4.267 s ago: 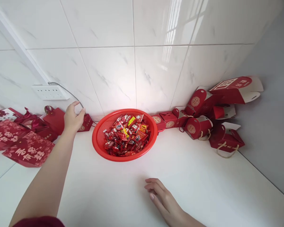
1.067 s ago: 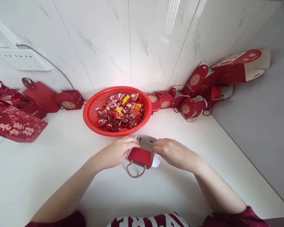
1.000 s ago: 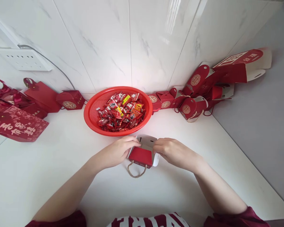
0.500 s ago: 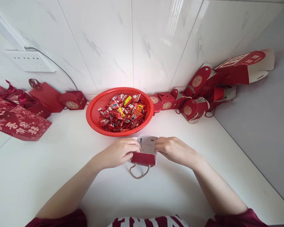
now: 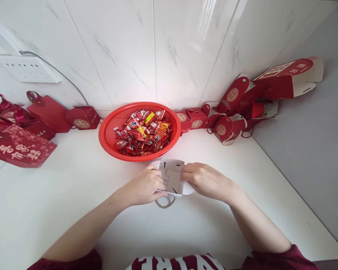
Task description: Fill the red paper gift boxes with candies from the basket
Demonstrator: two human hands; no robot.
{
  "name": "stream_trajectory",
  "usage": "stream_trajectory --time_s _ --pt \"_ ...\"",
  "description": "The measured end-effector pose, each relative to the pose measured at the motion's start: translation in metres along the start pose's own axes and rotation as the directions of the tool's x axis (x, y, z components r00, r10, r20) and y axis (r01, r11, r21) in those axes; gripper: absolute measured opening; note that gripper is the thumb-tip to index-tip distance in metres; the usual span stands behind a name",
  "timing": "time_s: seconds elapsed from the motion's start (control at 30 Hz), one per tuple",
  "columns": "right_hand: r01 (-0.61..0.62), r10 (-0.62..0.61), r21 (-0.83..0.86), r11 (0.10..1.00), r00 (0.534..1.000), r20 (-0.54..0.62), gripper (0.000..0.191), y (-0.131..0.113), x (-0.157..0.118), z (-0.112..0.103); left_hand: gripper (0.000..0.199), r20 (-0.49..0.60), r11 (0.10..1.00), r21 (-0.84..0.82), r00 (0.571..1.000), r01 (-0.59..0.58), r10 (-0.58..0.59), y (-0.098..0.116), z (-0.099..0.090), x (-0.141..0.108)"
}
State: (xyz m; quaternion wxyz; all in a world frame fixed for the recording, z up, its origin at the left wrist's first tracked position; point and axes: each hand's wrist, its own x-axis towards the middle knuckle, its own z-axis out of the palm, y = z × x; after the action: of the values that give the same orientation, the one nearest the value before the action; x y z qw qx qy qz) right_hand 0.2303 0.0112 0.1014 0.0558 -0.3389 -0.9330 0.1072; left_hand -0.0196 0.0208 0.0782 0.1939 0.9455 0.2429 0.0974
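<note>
Carton: small open box of red paperboard [image 5: 173,180] with a white inner face, at the centre of the glossy white countertop [image 5: 129,232], between the basket and the front edge.
Change: half a second ago a red front panel leaned over the carton's opening; it now stands clear, exposing the white interior and slots. The basket and the surrounding boxes hold their places on the countertop.
Handle: twisted beige rope loop [image 5: 165,206], projecting from the carton toward the front edge.
Left grip: left hand [image 5: 148,183] closed on the carton's left wall, thumb at the front left corner.
Right grip: right hand [image 5: 204,180] closed on the right wall, fingers curled over its upper edge.
Obstruction: the fingers hide parts of both side walls.
Basket: round red perforated plastic basket [image 5: 139,158], just behind the carton, filled with red and yellow foil-wrapped packets [image 5: 154,135].
Back edge, left: dark red faceted paperboard box [image 5: 84,118], near the basket.
Left end: red floral-patterned box with white lettering [image 5: 22,146], among other red boxes.
Back right corner: cluster of red boxes with gold medallions [image 5: 228,127], several open.
</note>
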Motion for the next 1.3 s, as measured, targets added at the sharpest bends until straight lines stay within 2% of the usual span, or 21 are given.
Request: stream_trajectory --time_s 0.1,0.17,0.37,0.47,0.57,0.63,0.73,0.83,0.9,1.03,1.17,1.23,1.3 --pt "0.06 -0.06 0.007 0.998 0.998 -0.019 0.016 -0.017 0.001 0.0 0.021 -0.026 1.0 0.023 1.0 0.001 -0.001 0.0 0.001 0.003" --pt "0.075 -0.075 0.004 0.997 0.997 0.01 0.024 -0.025 0.005 0.008 0.021 -0.038 0.999 0.036 0.999 0.004 -0.002 0.001 0.002 0.004" --pt "0.097 -0.087 -0.074 0.993 0.988 0.125 0.035 -0.02 0.021 0.038 0.019 -0.039 0.995 0.095 0.999 -0.002 0.006 0.001 0.008 0.003" --pt "0.141 -0.13 -0.039 0.989 0.972 0.196 0.039 -0.021 0.016 0.03 0.024 -0.043 0.998 0.047 0.998 -0.044 0.046 0.004 0.01 0.001" --pt "0.136 -0.146 0.059 0.989 0.964 0.221 0.039 -0.03 0.002 0.009 0.026 -0.033 0.994 -0.035 0.994 -0.106 0.105 0.01 0.015 0.003" --pt "0.095 -0.12 0.157 0.983 0.98 0.156 0.035 -0.033 -0.006 -0.004 0.025 -0.025 0.991 -0.028 0.991 -0.132 0.131 0.011 0.021 0.006" --pt "-0.004 0.016 0.173 0.985 0.998 -0.067 0.025 -0.031 -0.009 -0.01 0.025 -0.074 0.989 0.051 0.987 -0.139 0.142 0.009 0.034 0.011" --pt "-0.094 0.115 0.09 0.992 0.956 -0.271 0.025 -0.023 -0.004 -0.003 0.044 -0.118 0.983 0.124 0.981 -0.138 0.153 0.004 0.042 0.013" --pt "-0.137 0.146 0.049 0.989 0.941 -0.306 0.031 -0.019 -0.001 0.003 0.05 -0.12 0.976 0.166 0.98 -0.137 0.158 0.002 0.043 0.012" --pt "-0.248 0.248 0.031 0.968 0.943 -0.22 0.042 -0.013 0.0 0.007 0.046 -0.149 0.963 0.226 0.972 -0.147 0.183 0.003 0.042 0.01" --pt "-0.358 0.361 0.06 0.932 0.932 -0.038 0.027 -0.005 0.005 0.009 0.041 -0.196 0.958 0.225 0.955 -0.176 0.222 0.007 0.044 0.01" --pt "-0.394 0.394 0.04 0.918 0.919 0.002 0.02 -0.002 0.011 0.014 0.034 -0.201 0.968 0.189 0.959 -0.163 0.201 0.01 0.043 0.01" --pt "-0.39 0.39 0.018 0.921 0.921 0.001 0.022 0.002 0.016 0.021 0.024 -0.218 0.985 0.106 0.964 -0.134 0.154 0.01 0.044 0.011"
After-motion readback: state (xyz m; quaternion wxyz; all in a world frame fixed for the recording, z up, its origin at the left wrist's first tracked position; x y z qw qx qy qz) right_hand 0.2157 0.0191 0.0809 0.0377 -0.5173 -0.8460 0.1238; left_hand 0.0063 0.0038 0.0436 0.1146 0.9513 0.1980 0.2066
